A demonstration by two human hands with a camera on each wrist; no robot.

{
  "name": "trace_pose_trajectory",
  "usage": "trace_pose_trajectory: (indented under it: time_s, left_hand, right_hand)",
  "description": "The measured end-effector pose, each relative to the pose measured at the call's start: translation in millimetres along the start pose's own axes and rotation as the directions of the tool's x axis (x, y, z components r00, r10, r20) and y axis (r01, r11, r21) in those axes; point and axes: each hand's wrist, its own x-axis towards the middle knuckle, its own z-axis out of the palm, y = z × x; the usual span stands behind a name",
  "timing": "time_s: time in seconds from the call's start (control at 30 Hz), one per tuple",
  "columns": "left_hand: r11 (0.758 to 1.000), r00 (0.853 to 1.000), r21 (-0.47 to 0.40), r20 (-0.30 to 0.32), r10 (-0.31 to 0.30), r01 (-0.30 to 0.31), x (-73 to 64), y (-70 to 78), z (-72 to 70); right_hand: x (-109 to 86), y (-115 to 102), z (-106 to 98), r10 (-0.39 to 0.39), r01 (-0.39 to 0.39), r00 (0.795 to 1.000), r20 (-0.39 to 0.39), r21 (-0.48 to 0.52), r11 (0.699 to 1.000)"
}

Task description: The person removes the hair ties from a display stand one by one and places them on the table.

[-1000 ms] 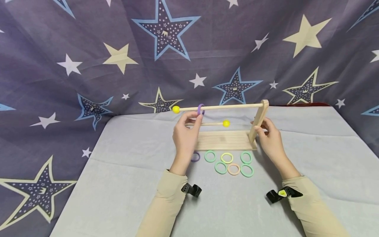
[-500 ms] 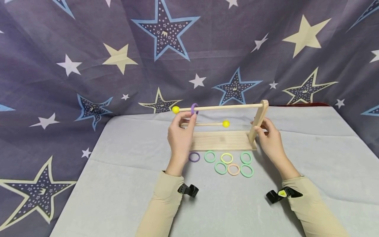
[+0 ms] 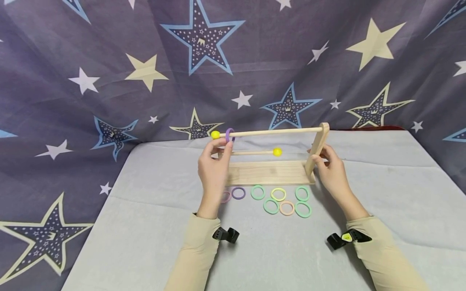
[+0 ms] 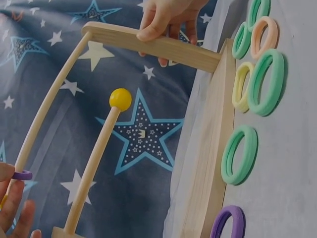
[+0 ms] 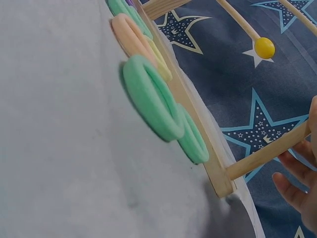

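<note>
My left hand (image 3: 212,167) pinches a purple ring (image 3: 228,135) that encircles the upper rod (image 3: 276,131) of a wooden stand, close to the yellow ball (image 3: 215,134) at the rod's left end. In the left wrist view that purple ring (image 4: 22,175) sits between thumb and fingers at the frame's edge. My right hand (image 3: 332,171) grips the stand's right upright (image 3: 318,147), thumb in front and fingers behind. A shorter lower rod (image 3: 253,153) ends in another yellow ball (image 3: 277,152). The left hand hides most of the stand's left post.
In front of the wooden base (image 3: 269,173) several rings lie on the grey cloth: a purple ring (image 3: 238,193), a yellow ring (image 3: 278,194), a peach ring (image 3: 287,208), several green rings (image 3: 303,209), and a pinkish ring (image 3: 225,197) partly behind the left wrist. A star-patterned curtain (image 3: 240,60) hangs behind.
My left hand has slid the purple ring leftward along the upper rod toward its yellow end ball. The pinkish ring has come into sight beside the left wrist. My right hand stays put.
</note>
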Motion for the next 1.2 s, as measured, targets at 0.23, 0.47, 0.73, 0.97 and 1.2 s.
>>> trace_pose_trajectory:
  time_s: [0.23,0.47,0.73,0.97,1.2]
  left_hand:
    - [1.000,1.000,-0.009,-0.015,0.005,-0.005,2.6,-4.5,-6.1]
    - [1.000,1.000,-0.022,-0.024,0.014,-0.014,4.1,-5.3,-10.5]
    - [0.998,0.999,-0.061,-0.049,0.017,-0.020,6.7,-7.1,-15.0]
    - [0.998,0.998,-0.070,-0.061,0.004,-0.008,9.6,-8.5,-17.6]
    - [0.997,0.998,-0.074,-0.067,-0.008,0.003,12.4,-10.9,-19.7]
  right_hand:
    - [-0.1,-1.7,0.7,-0.004,0.004,1.000,-0.003,0.000,1.000]
    - [-0.3,-2.4,0.6,0.001,-0.001,1.000,-0.009,-0.008,1.000]
    - [-1.1,-2.4,0.1,-0.002,0.002,1.000,-0.009,-0.010,1.000]
    - [-0.6,-2.0,0.7,-0.008,0.008,1.000,-0.013,-0.010,1.000]
    - [-0.9,-1.6,0.8,-0.016,0.016,1.000,-0.012,-0.011,1.000]
